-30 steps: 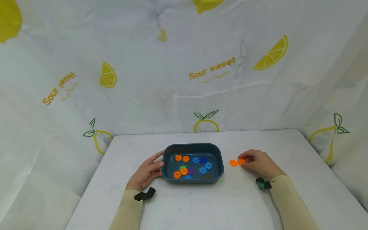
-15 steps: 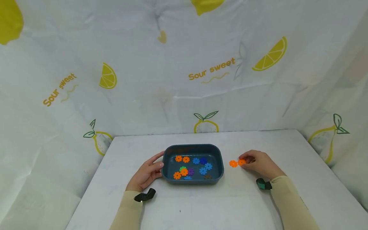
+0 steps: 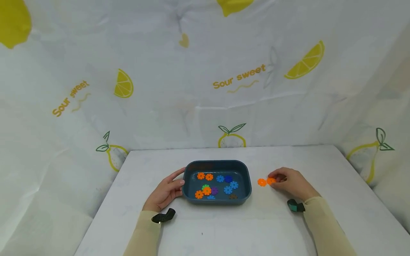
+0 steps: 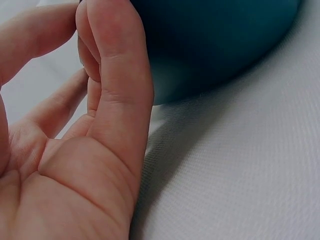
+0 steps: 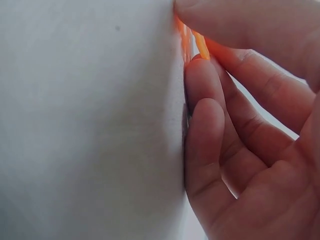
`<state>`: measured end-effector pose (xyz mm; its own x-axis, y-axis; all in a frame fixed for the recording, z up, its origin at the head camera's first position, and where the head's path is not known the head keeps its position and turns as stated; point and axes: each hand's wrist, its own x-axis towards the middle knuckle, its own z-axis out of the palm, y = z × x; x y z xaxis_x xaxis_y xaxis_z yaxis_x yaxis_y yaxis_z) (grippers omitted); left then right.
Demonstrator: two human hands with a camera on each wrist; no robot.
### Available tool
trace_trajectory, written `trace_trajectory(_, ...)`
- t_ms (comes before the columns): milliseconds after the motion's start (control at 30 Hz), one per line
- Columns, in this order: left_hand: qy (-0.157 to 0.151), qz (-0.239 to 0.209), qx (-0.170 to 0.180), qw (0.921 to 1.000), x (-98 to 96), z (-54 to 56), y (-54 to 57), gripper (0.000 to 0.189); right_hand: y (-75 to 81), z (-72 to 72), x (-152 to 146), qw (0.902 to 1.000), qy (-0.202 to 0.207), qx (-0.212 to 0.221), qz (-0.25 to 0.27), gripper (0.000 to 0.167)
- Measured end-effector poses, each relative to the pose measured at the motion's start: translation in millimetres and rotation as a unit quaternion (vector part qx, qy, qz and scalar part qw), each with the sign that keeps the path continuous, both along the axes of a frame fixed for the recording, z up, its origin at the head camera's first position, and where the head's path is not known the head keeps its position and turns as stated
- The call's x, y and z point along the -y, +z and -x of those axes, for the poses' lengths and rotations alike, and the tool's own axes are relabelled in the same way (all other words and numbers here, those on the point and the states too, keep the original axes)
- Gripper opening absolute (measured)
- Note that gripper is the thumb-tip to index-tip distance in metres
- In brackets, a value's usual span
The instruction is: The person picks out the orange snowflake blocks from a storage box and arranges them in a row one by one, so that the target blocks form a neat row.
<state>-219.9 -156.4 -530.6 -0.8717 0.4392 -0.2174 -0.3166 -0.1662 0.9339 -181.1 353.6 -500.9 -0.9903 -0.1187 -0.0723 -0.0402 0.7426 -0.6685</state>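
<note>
A dark blue-green tray (image 3: 217, 201) holds several notched plastic snowflake discs, among them orange (image 3: 199, 194), light blue (image 3: 220, 178) and purple (image 3: 214, 191) ones. My left hand (image 3: 164, 193) holds the tray at its left side, thumb at the rim; the left wrist view shows its fingers against the outer wall (image 4: 215, 45). To the right of the tray, my right hand (image 3: 293, 182) pinches an orange snowflake disc (image 3: 271, 180) between thumb and fingers, low over the table. Another orange snowflake disc (image 3: 262, 182) lies edge to edge with it. In the right wrist view, orange edges (image 5: 201, 46) show between the fingertips.
The white tabletop (image 3: 230, 231) extends around the tray and both hands. Behind it hangs a white sheet (image 3: 160, 117) with lemon prints, and the sheet also encloses both sides. Black straps (image 3: 163, 215) sit at the wrists.
The head view has shifted slightly, so everything sits a little further right in it. Both hands, the tray and the orange discs keep their places relative to one another.
</note>
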Motion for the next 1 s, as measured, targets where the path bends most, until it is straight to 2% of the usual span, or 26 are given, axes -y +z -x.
trace_trajectory(167, -0.005, 0.01, 0.004, 0.9999, -1.1, -1.4, 1.0, 0.064, -5.4, -7.1, -1.2, 0.9999, -0.006, 0.006, 0.013, 0.026)
trace_trajectory(467, 0.001, 0.001, 0.005, 1.0, -1.9, 2.1, 7.0, 0.062, 2.1, -0.5, -3.4, 0.9996, -0.001, 0.008, 0.028, 0.028)
trace_trajectory(1000, 0.01, -0.006, 0.02, 0.9997, -0.4, -0.1, 2.2, 0.064, 0.0, 2.2, -4.9, 0.9994, -0.003, 0.014, 0.03, 0.028)
